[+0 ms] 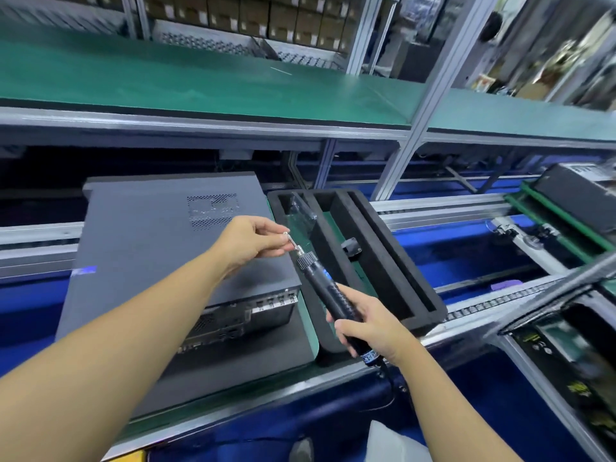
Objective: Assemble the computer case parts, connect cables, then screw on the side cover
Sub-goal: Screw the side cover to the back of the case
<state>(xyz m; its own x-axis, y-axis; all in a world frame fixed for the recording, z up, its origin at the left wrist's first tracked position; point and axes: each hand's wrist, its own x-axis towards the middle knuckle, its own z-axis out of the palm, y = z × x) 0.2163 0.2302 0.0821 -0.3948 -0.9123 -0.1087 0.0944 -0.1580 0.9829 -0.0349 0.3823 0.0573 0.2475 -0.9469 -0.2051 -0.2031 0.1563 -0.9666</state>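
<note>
A grey computer case (160,248) lies on its side on a green pallet, its vented side cover facing up and its rear ports toward me. My right hand (370,331) grips the black body of an electric screwdriver (328,295), which points up and to the left over the case's right edge. My left hand (253,241) pinches the silver bit (293,243) at the screwdriver's tip. I cannot tell whether a screw sits on the bit.
A black foam tray (376,261) with long slots stands right of the case; a clear bag and a small black part lie in it. Another case (580,201) rides the conveyor at far right. A green shelf (200,91) overhangs the back.
</note>
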